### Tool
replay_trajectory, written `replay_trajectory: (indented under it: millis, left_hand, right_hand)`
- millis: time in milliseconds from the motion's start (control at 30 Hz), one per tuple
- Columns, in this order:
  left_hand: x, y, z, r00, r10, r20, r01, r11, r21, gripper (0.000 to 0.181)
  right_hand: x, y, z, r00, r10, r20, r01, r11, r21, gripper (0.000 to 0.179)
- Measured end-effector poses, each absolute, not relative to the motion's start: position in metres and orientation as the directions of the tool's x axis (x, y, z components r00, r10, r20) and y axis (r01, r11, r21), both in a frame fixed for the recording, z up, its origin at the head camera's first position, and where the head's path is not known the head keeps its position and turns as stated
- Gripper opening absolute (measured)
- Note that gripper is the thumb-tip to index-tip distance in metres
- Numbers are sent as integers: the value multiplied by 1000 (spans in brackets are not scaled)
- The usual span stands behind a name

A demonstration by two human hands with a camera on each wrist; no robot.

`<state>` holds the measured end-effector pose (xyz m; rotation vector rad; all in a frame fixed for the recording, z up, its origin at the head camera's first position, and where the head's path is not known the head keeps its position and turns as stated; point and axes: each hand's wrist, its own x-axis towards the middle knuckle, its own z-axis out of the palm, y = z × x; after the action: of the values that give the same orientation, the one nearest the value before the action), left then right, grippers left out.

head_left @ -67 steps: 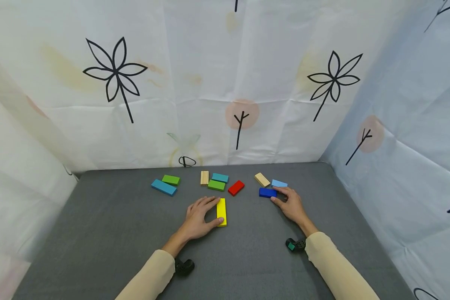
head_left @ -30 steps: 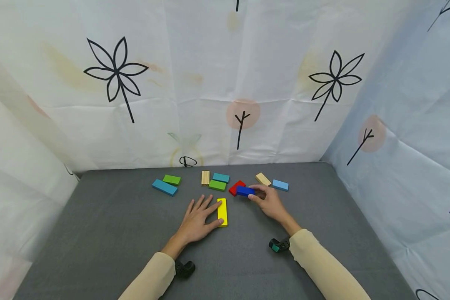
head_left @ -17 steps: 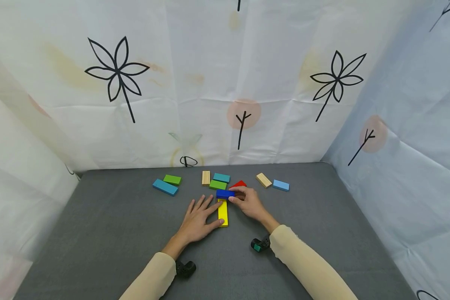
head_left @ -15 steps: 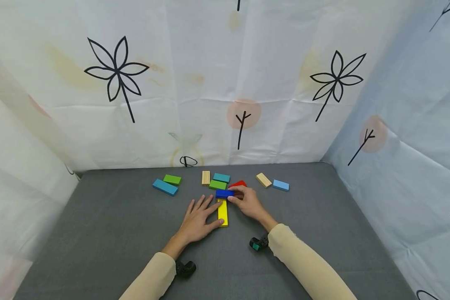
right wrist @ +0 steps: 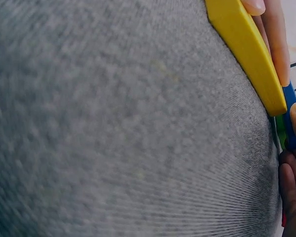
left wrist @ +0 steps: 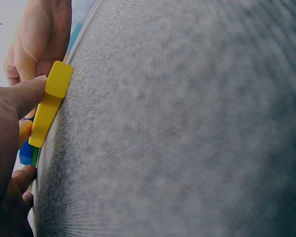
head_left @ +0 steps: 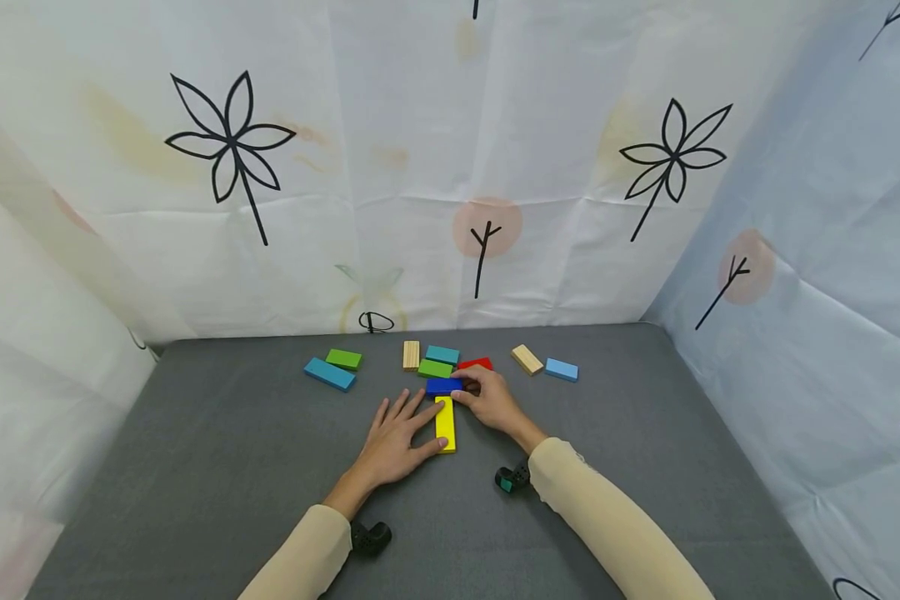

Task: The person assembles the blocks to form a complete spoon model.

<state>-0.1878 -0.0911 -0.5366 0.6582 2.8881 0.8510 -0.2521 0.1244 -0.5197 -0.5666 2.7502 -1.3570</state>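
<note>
Grey table under a yellow block plus red, green, light-blue and wooden blocks.

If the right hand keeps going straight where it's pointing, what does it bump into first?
Probably the green block just past the dark blue block in the right hand, though I can't tell whether it's high enough to pass over.

Right hand obstructs red block; room rightward.
</note>
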Motion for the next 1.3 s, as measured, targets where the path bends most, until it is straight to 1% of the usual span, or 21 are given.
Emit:
replay_trajectory:
  millis: [300,500,633,933,1300]
  left_hand:
    - [-188,-92,-537,-908,416,53,379,759,529,67]
    - [-188,-92,-538,-908,416,51,378,762,525,67]
    - [-189,-92,-537,-907,418,56,382,757,530,67]
    - [-190,-92,-536,-908,416,56,380,759,529,67]
    - [-190,-91,-538,-909,412,65,379,753,538,67]
  right_hand:
    - [-253,125,-518,-915,-389,107,-351,635,-689,31]
    - [-252,126,-517,-895,-429,123,-400,649,-647,32]
    - [-251,127,-518,-892,-432,134,-414,659,-627,35]
    - [-251,128,-519,-891,-433,137,-419,668,-615,36]
    - [-251,130,-518,-885,-441,152,-431,648,-628,35]
